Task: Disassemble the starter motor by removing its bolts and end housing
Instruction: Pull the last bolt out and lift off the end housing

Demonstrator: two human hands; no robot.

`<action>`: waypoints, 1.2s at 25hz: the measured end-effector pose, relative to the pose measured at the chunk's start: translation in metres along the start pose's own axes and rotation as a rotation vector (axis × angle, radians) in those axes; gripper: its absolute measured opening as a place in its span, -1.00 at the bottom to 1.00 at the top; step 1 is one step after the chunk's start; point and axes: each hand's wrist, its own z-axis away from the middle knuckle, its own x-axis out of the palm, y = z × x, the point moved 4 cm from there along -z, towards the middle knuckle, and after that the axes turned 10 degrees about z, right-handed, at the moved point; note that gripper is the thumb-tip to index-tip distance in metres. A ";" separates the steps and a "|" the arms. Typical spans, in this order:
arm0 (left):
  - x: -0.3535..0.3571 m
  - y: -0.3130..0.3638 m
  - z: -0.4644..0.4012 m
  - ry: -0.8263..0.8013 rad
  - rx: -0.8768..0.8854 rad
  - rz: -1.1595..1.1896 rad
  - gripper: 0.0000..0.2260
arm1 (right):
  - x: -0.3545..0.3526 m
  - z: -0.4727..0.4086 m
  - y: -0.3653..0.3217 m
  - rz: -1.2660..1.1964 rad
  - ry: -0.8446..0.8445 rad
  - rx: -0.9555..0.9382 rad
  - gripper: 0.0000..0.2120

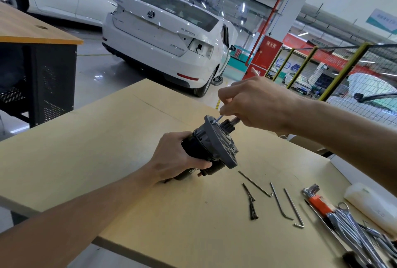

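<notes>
The black starter motor (199, 145) lies tilted on the pale wooden table (107, 149), its grey end housing (223, 145) facing right. My left hand (176, 158) grips the motor body from the left. Just above the housing, my right hand (255, 104) pinches a silver hex key (219, 118) whose tip sits at the housing's upper rim. The key's other end pokes up behind my knuckles. The pinion shaft (233, 121) juts out beside my right fingers. Loose dark bolts (251, 202) lie on the table below the motor.
Three more hex keys (279, 203) lie right of the bolts. A tray of wrenches and an orange hex key holder (322, 203) sits at the right edge, by a white plastic block (369, 205). A white car (167, 38) and another bench (32, 31) stand beyond.
</notes>
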 end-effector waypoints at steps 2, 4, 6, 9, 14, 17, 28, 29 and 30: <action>0.000 -0.001 0.000 -0.004 0.004 -0.007 -0.57 | -0.003 -0.005 0.001 -0.006 0.018 0.028 -0.84; 0.000 -0.001 0.000 -0.001 -0.002 -0.003 -0.57 | 0.000 -0.007 0.005 -0.081 0.010 0.074 -0.88; 0.000 -0.001 0.000 0.001 -0.009 -0.003 -0.56 | 0.005 -0.008 0.014 -0.133 -0.012 0.166 -0.80; 0.000 -0.001 0.000 0.007 -0.013 0.000 -0.56 | 0.012 -0.008 0.019 -0.374 -0.132 0.315 -0.64; 0.001 0.000 0.000 0.000 0.004 -0.025 -0.54 | 0.018 -0.017 0.004 -0.378 -0.169 0.247 -0.70; 0.001 0.001 0.000 -0.003 0.007 -0.044 -0.55 | 0.022 -0.016 0.006 -0.372 -0.209 0.205 -0.81; 0.004 0.007 0.002 -0.057 0.027 -0.089 -0.54 | 0.037 0.011 0.035 -0.558 -0.358 0.143 -0.94; 0.003 0.007 0.002 -0.061 0.026 -0.087 -0.53 | 0.036 0.016 0.043 -0.577 -0.343 0.159 -0.95; 0.002 0.007 0.002 -0.063 0.023 -0.085 -0.54 | 0.036 0.022 0.053 -0.605 -0.317 0.196 -0.95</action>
